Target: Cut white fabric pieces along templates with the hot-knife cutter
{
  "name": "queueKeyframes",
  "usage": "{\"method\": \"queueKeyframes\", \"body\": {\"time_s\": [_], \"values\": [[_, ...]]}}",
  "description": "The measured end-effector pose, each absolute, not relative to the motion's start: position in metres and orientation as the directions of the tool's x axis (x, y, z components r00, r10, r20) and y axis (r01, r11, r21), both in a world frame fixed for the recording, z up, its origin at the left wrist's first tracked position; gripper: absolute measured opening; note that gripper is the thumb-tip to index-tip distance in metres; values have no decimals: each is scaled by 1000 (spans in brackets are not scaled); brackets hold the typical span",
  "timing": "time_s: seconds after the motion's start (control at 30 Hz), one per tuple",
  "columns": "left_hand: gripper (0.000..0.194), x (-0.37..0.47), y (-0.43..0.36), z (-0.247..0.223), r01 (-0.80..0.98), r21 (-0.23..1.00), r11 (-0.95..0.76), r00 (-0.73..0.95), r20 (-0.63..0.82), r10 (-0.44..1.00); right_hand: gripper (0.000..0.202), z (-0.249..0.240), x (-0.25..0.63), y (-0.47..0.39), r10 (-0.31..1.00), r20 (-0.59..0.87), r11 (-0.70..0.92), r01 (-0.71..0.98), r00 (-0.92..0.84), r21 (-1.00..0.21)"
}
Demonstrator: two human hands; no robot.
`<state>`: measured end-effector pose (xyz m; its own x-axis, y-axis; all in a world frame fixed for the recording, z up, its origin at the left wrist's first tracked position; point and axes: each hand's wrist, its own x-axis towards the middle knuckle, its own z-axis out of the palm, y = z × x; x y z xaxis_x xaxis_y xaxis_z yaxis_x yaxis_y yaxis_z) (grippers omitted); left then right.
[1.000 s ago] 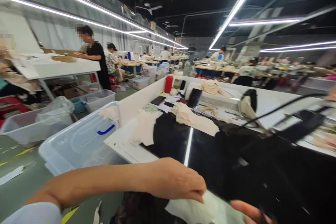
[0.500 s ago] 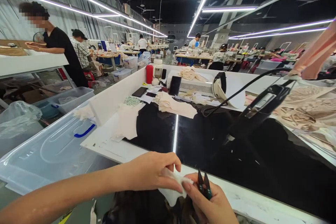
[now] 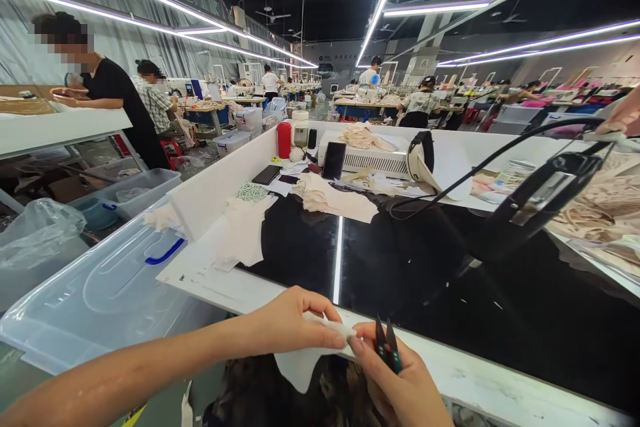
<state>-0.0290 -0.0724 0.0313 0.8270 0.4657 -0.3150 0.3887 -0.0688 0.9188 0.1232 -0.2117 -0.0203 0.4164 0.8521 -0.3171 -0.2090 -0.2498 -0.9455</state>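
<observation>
A small piece of white fabric [image 3: 300, 367] is stretched between my hands at the table's front edge. My left hand [image 3: 295, 323] is closed, pinching its upper edge between thumb and fingers. Just beside it, my right hand [image 3: 395, 373] pinches the fabric's right corner between thumb and forefinger. The same hand also grips a pair of thread snips [image 3: 387, 347], whose dark blades point up and stand slightly apart, clear of the fabric. The fabric's lower part hangs loose over my lap.
Cream fabric pieces [image 3: 333, 200] lie stacked on the black tabletop [image 3: 390, 267]. A blurred black device [image 3: 535, 207] with a cable is at the right, below a person's hand [image 3: 623, 113]. A lidded plastic bin [image 3: 100, 293] stands left; a phone [image 3: 334, 160] leans behind.
The white fabric has shifted left and spread flatter between my hands. The black device and the other person's arm at the right have moved farther right.
</observation>
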Motion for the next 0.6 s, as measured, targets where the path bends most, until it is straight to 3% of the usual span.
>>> {"method": "queueKeyframes", "body": {"time_s": [0.37,0.6], "values": [[34,-33,-69,25,327,944,-45,837,-268,477,72,-22,126,-211,885,-337,-294,-174,322,-940],[32,-34,-67,30,362,929,-82,835,-284,472,62,-18,145,-218,941,-134,-197,181,312,-964]]}}
